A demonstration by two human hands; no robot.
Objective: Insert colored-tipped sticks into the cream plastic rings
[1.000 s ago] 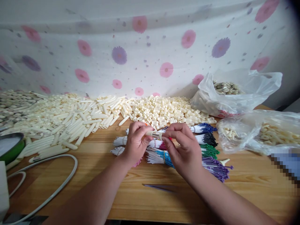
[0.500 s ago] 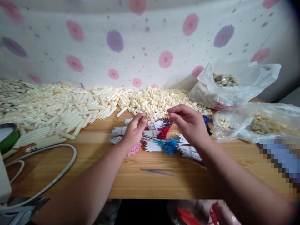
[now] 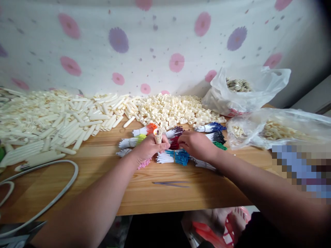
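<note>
My left hand (image 3: 151,147) is closed around a small cream plastic tube (image 3: 158,136), held upright with its open end up; something dark shows inside. To its right, my right hand (image 3: 198,144) has its fingers pinched together just over the dark red bundle (image 3: 174,142). Whether a thin stick is between those fingertips is too small to see. Around both hands lie banded bundles of white sticks with coloured tips: an orange bundle (image 3: 148,129), a yellow bundle (image 3: 133,141), a blue bundle (image 3: 173,157), a navy bundle (image 3: 210,127) and others.
Behind lie a heap of cream slotted caps (image 3: 173,110) and a heap of long cream tubes (image 3: 85,120). Two plastic bags of parts, an upright bag (image 3: 219,93) and a flatter bag (image 3: 292,120), stand right. Tweezers (image 3: 170,184) lie in front; a white cable (image 3: 73,175) loops left.
My right hand has come down onto the bundles and its fingers have drawn together. My left hand has lowered slightly and turned the cream tube upright. The whole view has shifted a little.
</note>
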